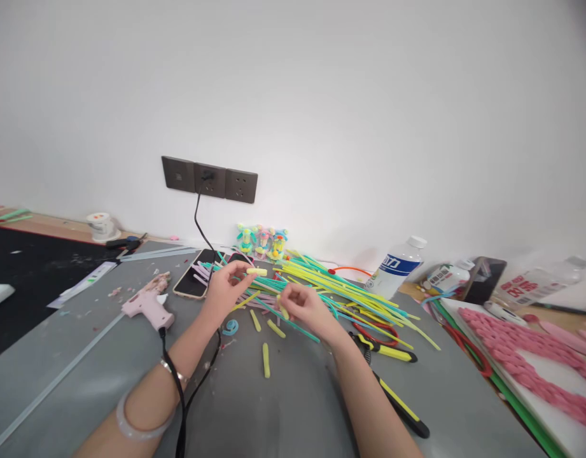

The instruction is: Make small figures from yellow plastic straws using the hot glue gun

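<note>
My left hand [226,286] pinches a short, pale yellow fuzzy piece [258,271], apparently bent pipe cleaner, between thumb and fingers. A second short yellow piece [282,310] is held in the curled fingers of my right hand [306,308]; the two hands are apart. Below them on the grey table [293,407] lie several matching yellow pieces [266,360] and a small blue ring-like piece [230,327]. Behind my hands spreads a loose heap of yellow, teal and lilac pipe cleaners [350,286].
A pink glue gun [149,308] with a black cord lies left, near a phone [188,289]. Yellow-black pliers [392,397] rest right of my right forearm. Small fuzzy figures [264,242] and a bottle [397,267] stand by the wall. Pink braided work [507,343] is far right.
</note>
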Demonstrator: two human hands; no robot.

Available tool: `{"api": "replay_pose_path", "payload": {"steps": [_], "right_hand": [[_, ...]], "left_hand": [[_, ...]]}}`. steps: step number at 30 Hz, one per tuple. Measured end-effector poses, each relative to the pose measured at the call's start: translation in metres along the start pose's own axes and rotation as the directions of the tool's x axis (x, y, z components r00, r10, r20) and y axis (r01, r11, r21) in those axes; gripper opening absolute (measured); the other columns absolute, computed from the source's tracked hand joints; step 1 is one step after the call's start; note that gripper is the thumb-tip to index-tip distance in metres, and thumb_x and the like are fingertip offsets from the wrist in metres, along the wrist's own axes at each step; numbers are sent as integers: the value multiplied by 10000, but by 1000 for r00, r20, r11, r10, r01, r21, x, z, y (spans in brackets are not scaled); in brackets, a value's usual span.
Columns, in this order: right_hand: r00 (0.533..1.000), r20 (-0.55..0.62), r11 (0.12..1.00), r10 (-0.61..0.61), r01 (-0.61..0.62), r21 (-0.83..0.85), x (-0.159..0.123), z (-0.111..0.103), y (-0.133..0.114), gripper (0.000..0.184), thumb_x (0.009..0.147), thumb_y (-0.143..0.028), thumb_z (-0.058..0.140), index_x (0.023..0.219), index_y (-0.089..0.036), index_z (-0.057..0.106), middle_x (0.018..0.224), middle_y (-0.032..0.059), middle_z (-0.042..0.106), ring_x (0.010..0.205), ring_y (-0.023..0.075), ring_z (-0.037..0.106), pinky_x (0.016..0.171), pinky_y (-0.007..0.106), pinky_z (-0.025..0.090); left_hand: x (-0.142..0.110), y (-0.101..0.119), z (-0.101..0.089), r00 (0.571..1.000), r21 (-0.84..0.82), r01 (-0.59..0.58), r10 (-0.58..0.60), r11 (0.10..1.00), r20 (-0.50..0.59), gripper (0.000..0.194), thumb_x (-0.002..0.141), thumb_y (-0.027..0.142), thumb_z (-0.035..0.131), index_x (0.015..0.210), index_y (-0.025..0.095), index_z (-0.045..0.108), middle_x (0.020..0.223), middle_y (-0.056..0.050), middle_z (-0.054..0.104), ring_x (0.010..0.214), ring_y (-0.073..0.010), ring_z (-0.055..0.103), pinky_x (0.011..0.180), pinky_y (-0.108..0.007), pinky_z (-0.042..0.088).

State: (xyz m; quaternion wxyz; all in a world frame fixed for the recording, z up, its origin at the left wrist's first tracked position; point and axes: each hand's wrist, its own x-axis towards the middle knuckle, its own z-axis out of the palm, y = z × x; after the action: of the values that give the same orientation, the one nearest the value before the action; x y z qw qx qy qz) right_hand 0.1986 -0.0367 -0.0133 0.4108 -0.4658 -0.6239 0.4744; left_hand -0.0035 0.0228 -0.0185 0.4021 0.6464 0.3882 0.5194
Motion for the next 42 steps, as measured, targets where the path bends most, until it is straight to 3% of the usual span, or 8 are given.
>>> {"api": "replay_pose_path", "payload": {"steps": [3,6,13,20,26,32,39,42], "right_hand": [[953,-302,970,-12,84,227,3,-10,6,380,756,-488,748,678,-207,504,718,2,671,475,82,435,474,229,358],[904,-424,925,55,114,363,5,-13,9,397,659,-485,832,710,-201,560,730,-3,669,497,83,441,489,230,359],[930,-339,887,144,31,461,4,-9,3,415,562,-428,895,839,-188,699,752,9,670,558,103,467,552,255,376],[936,-311,868,166,11,497,3,-5,1,332,542,-387,912,732,-190,724,639,-31,569,559,94,400,551,250,319],[925,-339,841,174,39,540,1,-11,-1,318,578,-386,897,738,-183,712,854,8,624,608,89,419,561,248,347],[933,-321,846,164,35,532,0,-11,-4,347,614,-425,870,764,-183,673,626,-40,486,569,107,392,541,257,344],[962,-242,887,130,-3,462,-6,-15,-8,390,671,-486,826,685,-209,552,664,-28,475,598,120,400,555,254,343],[979,-148,902,142,-66,427,-9,-20,-9,383,700,-487,806,682,-197,555,656,-30,470,588,115,383,563,255,326]], "left_hand": [[-2,2,3,1000,-5,17,-17,1000,20,228,753,382,688,830,169,666,763,-27,649,691,-155,577,578,-231,456],[-5,3,7,994,-23,45,-43,999,98,231,758,385,685,832,168,662,725,-12,623,658,-144,561,560,-224,447],[-10,11,12,966,-9,72,-67,997,251,236,785,400,671,843,173,642,711,-2,598,638,-140,556,548,-221,440],[-13,13,12,934,2,73,-69,997,349,195,804,362,670,861,176,655,727,5,606,660,-143,582,593,-231,474],[-12,12,12,942,4,71,-69,997,328,192,796,351,672,852,168,656,737,-1,612,663,-141,577,593,-229,467],[-12,10,12,948,31,67,-73,997,309,202,794,366,676,851,172,667,738,-11,625,656,-146,579,577,-231,450],[-13,15,13,931,39,73,-82,997,355,203,803,376,671,862,182,666,733,-4,640,639,-148,598,584,-240,482],[-14,18,14,915,37,68,-77,997,397,181,793,356,672,836,180,674,721,-3,659,619,-146,599,575,-238,477]]}}
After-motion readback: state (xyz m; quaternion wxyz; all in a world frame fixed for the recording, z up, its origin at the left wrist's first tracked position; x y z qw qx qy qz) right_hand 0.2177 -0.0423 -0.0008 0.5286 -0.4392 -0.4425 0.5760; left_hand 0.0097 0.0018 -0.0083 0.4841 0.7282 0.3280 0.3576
